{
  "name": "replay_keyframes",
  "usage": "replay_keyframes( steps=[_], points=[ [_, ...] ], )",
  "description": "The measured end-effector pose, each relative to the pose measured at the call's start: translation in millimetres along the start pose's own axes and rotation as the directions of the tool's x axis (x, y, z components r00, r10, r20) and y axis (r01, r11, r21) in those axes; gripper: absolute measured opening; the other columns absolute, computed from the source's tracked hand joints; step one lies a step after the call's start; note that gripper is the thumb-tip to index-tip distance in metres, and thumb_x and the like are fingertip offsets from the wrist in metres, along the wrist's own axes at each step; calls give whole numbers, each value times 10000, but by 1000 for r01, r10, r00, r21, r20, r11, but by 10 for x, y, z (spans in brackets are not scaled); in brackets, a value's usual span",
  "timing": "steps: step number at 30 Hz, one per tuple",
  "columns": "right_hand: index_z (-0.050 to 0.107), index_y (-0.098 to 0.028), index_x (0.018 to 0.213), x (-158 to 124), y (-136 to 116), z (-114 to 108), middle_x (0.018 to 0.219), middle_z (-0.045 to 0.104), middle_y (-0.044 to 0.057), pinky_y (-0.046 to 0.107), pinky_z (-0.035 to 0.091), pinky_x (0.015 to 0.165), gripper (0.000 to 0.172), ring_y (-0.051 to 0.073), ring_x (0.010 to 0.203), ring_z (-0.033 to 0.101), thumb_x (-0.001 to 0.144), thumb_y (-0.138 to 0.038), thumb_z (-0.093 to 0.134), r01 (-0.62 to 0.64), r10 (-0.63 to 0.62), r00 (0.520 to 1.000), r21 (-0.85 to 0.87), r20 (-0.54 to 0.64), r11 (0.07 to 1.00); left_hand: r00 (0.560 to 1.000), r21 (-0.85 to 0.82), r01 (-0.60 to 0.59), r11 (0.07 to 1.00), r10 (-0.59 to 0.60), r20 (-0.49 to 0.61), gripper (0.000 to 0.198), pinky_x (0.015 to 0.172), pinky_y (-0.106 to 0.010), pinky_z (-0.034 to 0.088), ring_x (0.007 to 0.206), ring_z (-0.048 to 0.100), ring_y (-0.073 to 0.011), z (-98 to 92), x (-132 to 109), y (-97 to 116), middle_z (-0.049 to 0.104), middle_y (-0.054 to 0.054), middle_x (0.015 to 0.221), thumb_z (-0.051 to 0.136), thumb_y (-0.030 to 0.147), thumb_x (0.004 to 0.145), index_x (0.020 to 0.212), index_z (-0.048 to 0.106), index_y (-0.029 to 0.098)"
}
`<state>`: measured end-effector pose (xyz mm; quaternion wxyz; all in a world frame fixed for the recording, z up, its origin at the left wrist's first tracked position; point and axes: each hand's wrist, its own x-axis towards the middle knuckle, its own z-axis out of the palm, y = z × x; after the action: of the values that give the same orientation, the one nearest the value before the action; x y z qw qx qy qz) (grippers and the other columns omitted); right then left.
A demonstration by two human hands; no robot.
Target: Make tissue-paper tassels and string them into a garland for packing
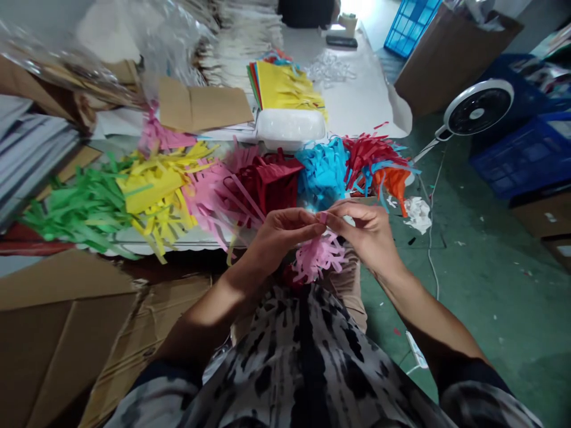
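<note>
**Well, the pinch is the weak point here**

From my remote seat, I see the left hand (281,238) and right hand (363,238) close together, each grip pressed into a thumb-and-finger pinch on the narrow top of a pink fringed paper tassel (319,257). Its strands hang loose below the hands, above the person's lap. The main risk, as I judge it, sits at that pinch: thin paper could tear under a hard twist, or slip if the fingers ease, and the tassel could then drop toward the green floor (468,255). The fingers partly hide the top, so my read of the hold is probably right, not certain. Just ahead, the table (134,245) carries the dark red paper heap (270,184) and blue paper heap (323,172), near enough that a wide arm movement could snag their strands. Behind them stand a white plastic box (289,128) and yellow fringed sheets (285,86).
</note>
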<state>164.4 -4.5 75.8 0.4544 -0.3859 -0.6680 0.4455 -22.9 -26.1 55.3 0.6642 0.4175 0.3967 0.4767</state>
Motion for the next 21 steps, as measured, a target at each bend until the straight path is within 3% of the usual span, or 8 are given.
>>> replay_keyframes(
  steps=[3,9,13,15,17,19,21],
  points=[
    [794,-260,845,101,-41,-33,873,777,9,366,515,824,183,190,862,691,965,-381,729,10,-3,996,-66,94,998,999,15,-32,999,33,-41,324,584,-217,409,630,523,-92,-13,7,25,659,0,723,914,453,752,761,751,173],
    [721,-254,783,181,-51,141,801,714,-1,382,497,848,183,189,845,654,964,-282,730,212,-225,974,-289,-12,934,980,76,-120,990,130,-152,323,598,-211,444,638,562,-96,-3,-2,31,701,-14,741,893,458,786,783,762,162],
    [755,-264,849,386,-22,230,856,744,7,377,520,848,160,194,872,683,989,-244,680,310,-289,950,-263,114,914,952,-35,-189,981,174,-250,275,694,-225,519,698,677,-120,-110,-11,39,739,-3,763,917,376,775,840,743,174],
    [777,-269,892,660,21,252,900,776,8,359,539,830,173,189,869,707,1009,-268,649,323,-287,943,-258,168,911,943,-50,-186,981,164,-290,263,724,-229,535,735,707,-130,-216,-48,43,767,-12,803,917,349,782,926,775,181],
    [790,-261,931,1062,96,288,970,802,22,358,547,884,193,201,927,729,1020,-306,625,335,-299,942,-357,153,872,942,-42,-152,987,132,-308,244,699,-213,521,724,702,-124,-332,-113,40,787,-28,811,902,342,803,952,799,179],
    [801,-234,987,1539,208,360,1061,809,59,367,523,970,242,227,1027,727,1034,-315,578,296,-274,953,-569,126,767,948,-47,-103,994,84,-306,209,629,-191,478,659,664,-104,-435,-193,31,788,-35,771,887,346,822,885,795,169],
    [799,-211,1110,2003,343,473,1169,795,91,357,497,1010,268,248,1119,709,1031,-294,557,150,-87,989,-790,122,594,954,-77,-65,995,39,-296,212,578,-179,437,609,628,-88,-513,-270,20,787,-35,754,888,346,819,843,778,166]
  ],
)
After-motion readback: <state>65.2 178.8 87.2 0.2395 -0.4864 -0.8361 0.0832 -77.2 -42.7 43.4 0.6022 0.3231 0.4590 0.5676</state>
